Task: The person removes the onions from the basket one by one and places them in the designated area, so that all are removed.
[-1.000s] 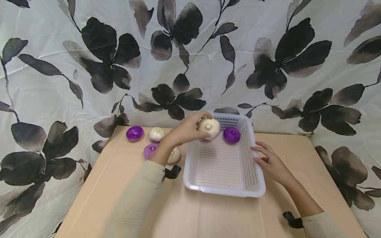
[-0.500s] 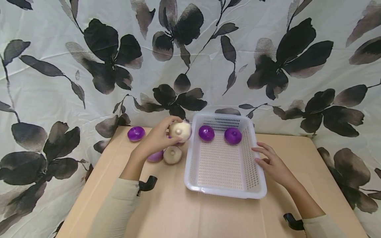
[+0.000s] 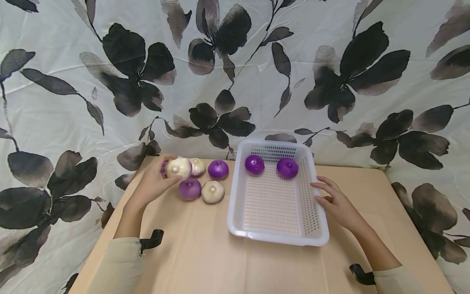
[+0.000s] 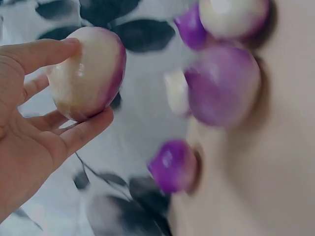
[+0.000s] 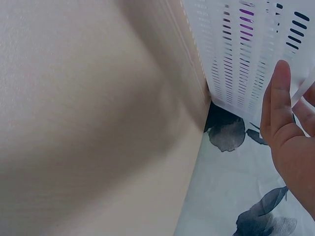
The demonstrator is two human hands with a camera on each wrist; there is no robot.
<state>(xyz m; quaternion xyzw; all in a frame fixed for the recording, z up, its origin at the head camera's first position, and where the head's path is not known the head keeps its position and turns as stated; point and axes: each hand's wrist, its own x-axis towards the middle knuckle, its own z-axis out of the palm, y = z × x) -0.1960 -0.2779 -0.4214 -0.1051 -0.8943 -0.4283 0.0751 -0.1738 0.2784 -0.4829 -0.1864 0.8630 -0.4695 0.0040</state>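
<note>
My left hand holds a white turnip with a purple side between thumb and fingers, above the left end of a turnip group. In the left wrist view that turnip shows clear of the tabletop. Under it on the table are a purple turnip and a white one; behind stand another white one and a bright purple one. My left fingers mostly hide one more purple turnip. At the right, my right hand holds the side rim of a white perforated basket.
Two bright purple turnips, one at left and one at right, lie at the basket's far end. The tan table ends at the back against a floral curtain.
My left hand has carried the white turnip leftward, from over the basket to the far left of the group. That uncovers the turnips in between. The right hand stays at the basket.
</note>
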